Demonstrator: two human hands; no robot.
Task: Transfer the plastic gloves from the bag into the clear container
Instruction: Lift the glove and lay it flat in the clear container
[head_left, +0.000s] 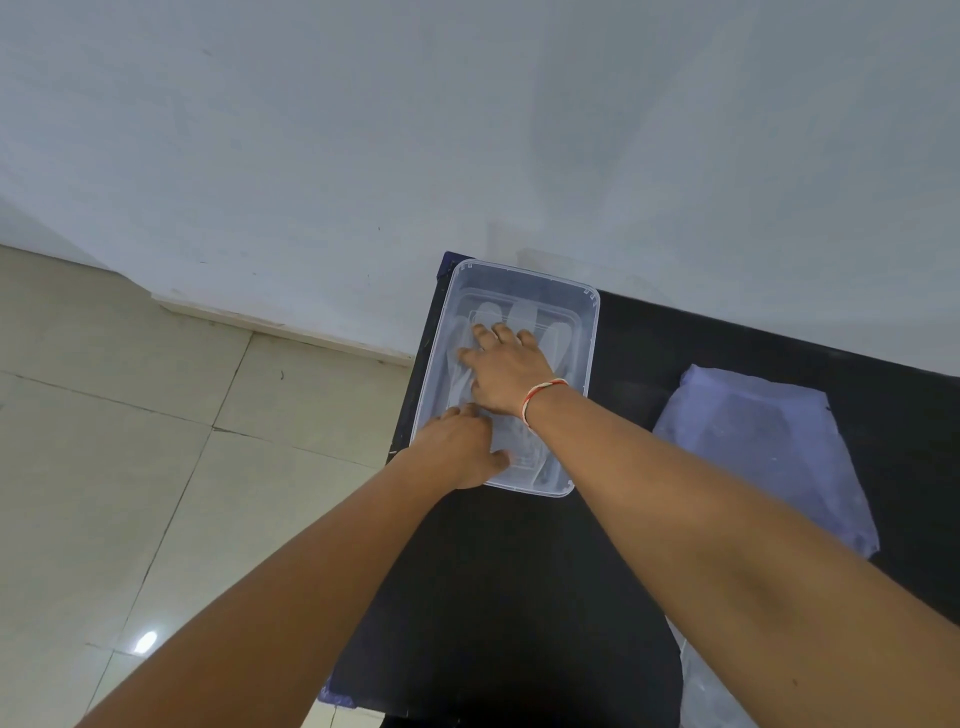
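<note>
Off to the left, pale floor tiles (130, 441) run up to a white wall (363, 130), with a low skirting strip (280, 325) along the join. Right of the tiles sits the black tabletop (519, 597), its far left corner close against the wall. On that corner stands the clear container (584, 312), long side running near to far, with the plastic gloves (498, 312) lying flat inside; their pale finger shapes show at the far end.

Both hands reach into the container and cover much of the gloves. The left hand (457, 452) is at the near left corner, fingers loosely curled over the rim and onto the plastic; whether it grips anything cannot be told. The right hand (506, 371), a red-and-white thread bracelet (540, 397) on its wrist, lies palm down with fingers spread, pressing flat on the gloves and clasping nothing.

Further right, apart from the container, the bag (763, 447) lies flat on the tabletop, translucent and bluish. More crumpled plastic (711, 691) shows at the near right edge, partly behind the right forearm.
</note>
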